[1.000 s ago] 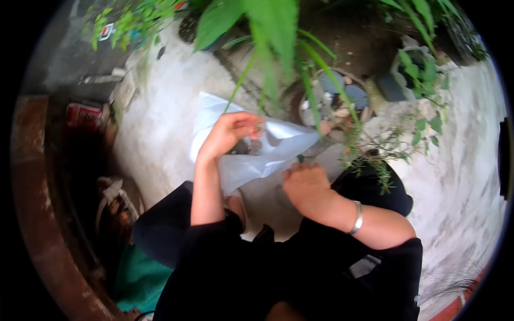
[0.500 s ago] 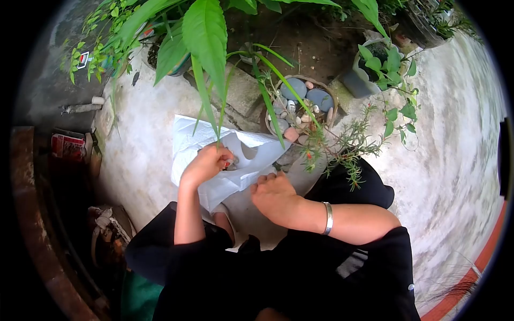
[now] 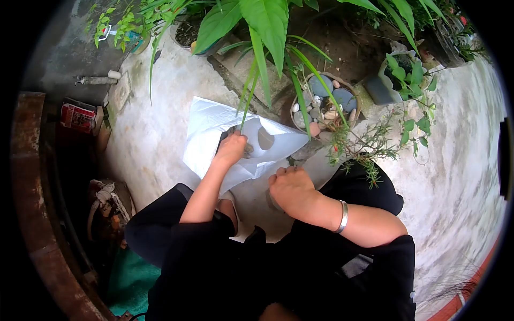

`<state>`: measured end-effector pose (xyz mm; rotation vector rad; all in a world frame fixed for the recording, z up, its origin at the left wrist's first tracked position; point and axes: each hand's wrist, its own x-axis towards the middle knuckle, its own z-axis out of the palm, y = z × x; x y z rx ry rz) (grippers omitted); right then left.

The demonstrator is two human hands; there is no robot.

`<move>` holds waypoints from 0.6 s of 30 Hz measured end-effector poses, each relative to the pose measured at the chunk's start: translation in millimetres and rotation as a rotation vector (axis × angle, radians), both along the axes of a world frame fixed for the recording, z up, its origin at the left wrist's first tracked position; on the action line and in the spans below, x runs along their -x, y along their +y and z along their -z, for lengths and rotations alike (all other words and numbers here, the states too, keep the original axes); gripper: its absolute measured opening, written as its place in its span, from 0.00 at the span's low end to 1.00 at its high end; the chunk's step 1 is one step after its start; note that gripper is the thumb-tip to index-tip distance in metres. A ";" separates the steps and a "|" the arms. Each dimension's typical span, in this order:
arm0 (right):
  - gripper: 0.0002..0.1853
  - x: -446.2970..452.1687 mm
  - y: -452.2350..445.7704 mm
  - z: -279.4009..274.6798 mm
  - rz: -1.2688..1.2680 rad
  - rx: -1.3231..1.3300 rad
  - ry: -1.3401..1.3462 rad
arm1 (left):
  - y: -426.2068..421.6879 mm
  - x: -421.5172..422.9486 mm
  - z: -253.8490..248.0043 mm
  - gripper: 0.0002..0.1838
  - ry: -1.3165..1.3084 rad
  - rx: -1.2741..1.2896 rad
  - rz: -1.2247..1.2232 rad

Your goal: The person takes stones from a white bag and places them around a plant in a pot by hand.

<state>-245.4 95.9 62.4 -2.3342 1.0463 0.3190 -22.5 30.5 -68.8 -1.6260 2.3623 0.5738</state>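
Note:
A white plastic bag (image 3: 206, 115) lies on the pale concrete, its mouth gaping toward me. My left hand (image 3: 231, 150) reaches into that mouth with fingers curled together. Whatever the fingers hold is hidden; some small dark and grey shapes show beside them inside the bag. Right of the bag, and apart from it, my right hand (image 3: 293, 187) hovers palm down, wearing a silver bangle on the wrist. Its fingers are bent in, so anything beneath them is out of sight.
A round bowl of pebbles (image 3: 345, 99) and a grey pot with a leafy plant (image 3: 381, 88) stand beyond the bag. Long green leaves (image 3: 265, 32) hang over the bag from above. A rusty brown edge (image 3: 37, 214) runs down the left side.
The view has shifted, so most things sit further right and the plants lower. My left hand has gone deeper into the bag; the small reddish thing at its fingertips no longer shows.

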 end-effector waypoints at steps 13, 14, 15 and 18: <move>0.12 -1.0 -4.9 -2.0 -0.019 -0.028 0.106 | -15.5 53.5 -67.3 0.06 0.679 -0.102 -0.163; 0.12 -1.5 -4.5 -2.4 -0.011 -0.028 0.119 | -17.0 48.6 -68.2 0.08 0.583 -0.075 -0.093; 0.12 -1.8 -3.5 -2.6 -0.006 -0.027 0.131 | -17.0 46.6 -70.1 0.08 0.582 -0.075 -0.102; 0.11 -2.1 -1.2 -1.8 0.018 -0.043 0.096 | -16.3 38.0 -69.4 0.08 0.415 -0.182 -0.091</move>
